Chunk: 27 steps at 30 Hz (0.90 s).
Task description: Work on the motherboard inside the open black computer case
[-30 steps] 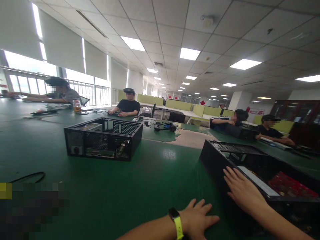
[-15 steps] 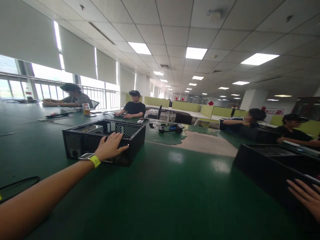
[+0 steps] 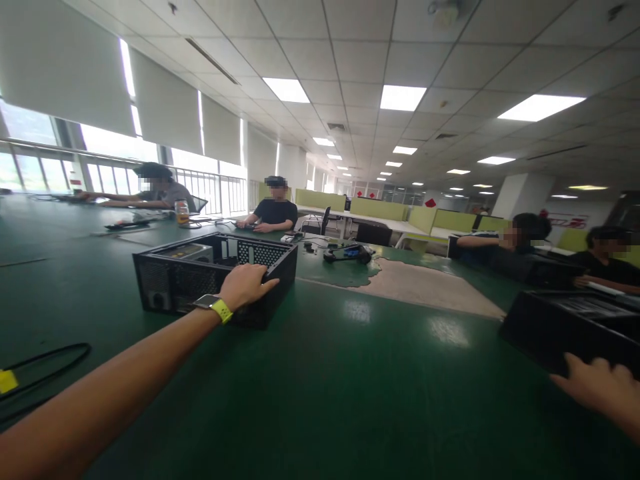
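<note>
A black computer case lies on its side at the left, its upper side open, with a power supply and a perforated panel inside. My left hand, with a watch on a yellow-green strap at its wrist, grips the near rim, fingers bent over the edge and thumb sticking out to the right. At the right edge sits a second black computer case, partly cut off. Against its near side is my right hand, fingers curled toward the case; their tips are partly hidden.
The green tabletop has a bare patch with a ragged border. Behind the left case lie a black tool-like object and a jar. A black cable loops at lower left. Several people sit around the table.
My left hand's spread fingers have bent over the rim of the left case. The right hand's fingers have curled, and the right case sits farther right in view. The view has shifted slightly.
</note>
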Available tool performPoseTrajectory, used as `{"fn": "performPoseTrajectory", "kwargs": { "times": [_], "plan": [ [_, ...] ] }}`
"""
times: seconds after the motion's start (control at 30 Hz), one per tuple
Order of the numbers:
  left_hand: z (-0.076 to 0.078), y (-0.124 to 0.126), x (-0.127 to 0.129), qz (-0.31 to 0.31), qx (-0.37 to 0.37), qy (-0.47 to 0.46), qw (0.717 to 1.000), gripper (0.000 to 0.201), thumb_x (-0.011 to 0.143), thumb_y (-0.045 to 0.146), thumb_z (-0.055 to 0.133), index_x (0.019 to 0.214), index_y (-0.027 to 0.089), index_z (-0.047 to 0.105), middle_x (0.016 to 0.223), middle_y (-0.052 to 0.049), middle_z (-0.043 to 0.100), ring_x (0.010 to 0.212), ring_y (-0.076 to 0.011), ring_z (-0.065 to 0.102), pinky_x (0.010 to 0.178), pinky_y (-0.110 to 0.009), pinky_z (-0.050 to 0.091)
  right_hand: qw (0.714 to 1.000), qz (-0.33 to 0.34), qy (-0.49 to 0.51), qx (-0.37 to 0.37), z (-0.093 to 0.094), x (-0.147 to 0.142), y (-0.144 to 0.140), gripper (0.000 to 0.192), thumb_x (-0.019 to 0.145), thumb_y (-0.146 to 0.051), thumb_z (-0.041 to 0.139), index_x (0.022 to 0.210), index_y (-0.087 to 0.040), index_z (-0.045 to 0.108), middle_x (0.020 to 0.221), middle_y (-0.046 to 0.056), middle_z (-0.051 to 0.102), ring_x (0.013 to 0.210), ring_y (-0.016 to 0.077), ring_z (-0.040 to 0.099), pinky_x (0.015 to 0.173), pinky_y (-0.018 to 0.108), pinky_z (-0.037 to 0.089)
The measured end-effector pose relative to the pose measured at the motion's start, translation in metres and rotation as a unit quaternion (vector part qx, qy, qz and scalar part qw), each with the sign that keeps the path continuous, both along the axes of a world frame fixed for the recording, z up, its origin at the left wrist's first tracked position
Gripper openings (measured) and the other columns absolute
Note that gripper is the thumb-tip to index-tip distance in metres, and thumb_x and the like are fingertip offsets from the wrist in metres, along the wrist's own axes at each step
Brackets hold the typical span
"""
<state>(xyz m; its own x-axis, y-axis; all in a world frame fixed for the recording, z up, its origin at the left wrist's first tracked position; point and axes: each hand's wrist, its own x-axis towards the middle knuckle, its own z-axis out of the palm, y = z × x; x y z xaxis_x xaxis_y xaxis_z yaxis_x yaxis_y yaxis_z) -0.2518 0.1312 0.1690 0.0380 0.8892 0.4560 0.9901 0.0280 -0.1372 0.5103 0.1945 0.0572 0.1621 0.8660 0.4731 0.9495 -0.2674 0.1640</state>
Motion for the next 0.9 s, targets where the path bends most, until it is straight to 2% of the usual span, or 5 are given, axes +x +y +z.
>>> {"fn": "performPoseTrajectory", "kwargs": {
  "times": [0.27,0.5,0.63,0.77,0.9],
  "plan": [
    [0.01,-0.055,0.058,-0.063,-0.051,0.003,0.997,0.05,0.086,0.059,0.042,0.088,0.015,0.063,0.087,-0.013,0.068,0.079,-0.0264,0.063,0.068,-0.036,0.047,0.976,-0.002,0.082,-0.201,0.072,-0.125,-0.046,0.062,0.086,-0.043,0.048,0.138,-0.009,0.047,0.137,0.026,0.044,0.124,0.0405,0.043,0.093,0.051,0.039],
    [0.028,-0.174,0.191,-0.241,-0.16,0.013,0.957,0.043,0.083,0.05,0.052,0.086,0.01,0.068,0.083,-0.016,0.07,0.076,-0.032,0.067,0.065,-0.043,0.052,0.93,0.19,0.15,-0.275,0.125,-0.283,-0.066,0.068,0.092,-0.062,0.027,0.132,-0.014,0.054,0.126,0.013,0.059,0.112,0.0258,0.057,0.097,0.036,0.044],
    [0.031,-0.218,0.28,-0.325,-0.349,0.006,0.879,0.026,0.087,0.032,0.05,0.09,0.017,0.072,0.077,-0.011,0.071,0.07,-0.0249,0.068,0.061,-0.035,0.051,0.928,0.133,0.167,-0.307,0.136,-0.343,-0.092,0.088,0.09,-0.071,0.006,0.112,-0.01,0.066,0.099,0.017,0.068,0.082,0.0263,0.067,0.074,0.039,0.053],
    [0.055,-0.211,0.31,-0.402,-0.334,0.021,0.852,0.034,0.087,0.04,0.047,0.1,0.018,0.07,0.08,-0.011,0.071,0.074,-0.0265,0.067,0.06,-0.035,0.05,0.969,0.074,0.067,-0.226,0.154,-0.33,-0.117,0.061,0.088,-0.059,0.047,0.108,-0.004,0.064,0.116,0.026,0.059,0.11,0.0405,0.054,0.089,0.05,0.043],
    [0.077,-0.149,0.271,-0.436,-0.291,0.118,0.843,0.047,0.084,0.052,0.052,0.103,0.012,0.07,0.097,-0.015,0.071,0.084,-0.0271,0.066,0.071,-0.036,0.051,0.975,0.152,-0.053,-0.151,0.168,-0.33,-0.145,0.037,0.089,-0.04,0.047,0.108,-0.013,0.063,0.112,0.018,0.061,0.11,0.036,0.054,0.085,0.045,0.045]
  ]
}}
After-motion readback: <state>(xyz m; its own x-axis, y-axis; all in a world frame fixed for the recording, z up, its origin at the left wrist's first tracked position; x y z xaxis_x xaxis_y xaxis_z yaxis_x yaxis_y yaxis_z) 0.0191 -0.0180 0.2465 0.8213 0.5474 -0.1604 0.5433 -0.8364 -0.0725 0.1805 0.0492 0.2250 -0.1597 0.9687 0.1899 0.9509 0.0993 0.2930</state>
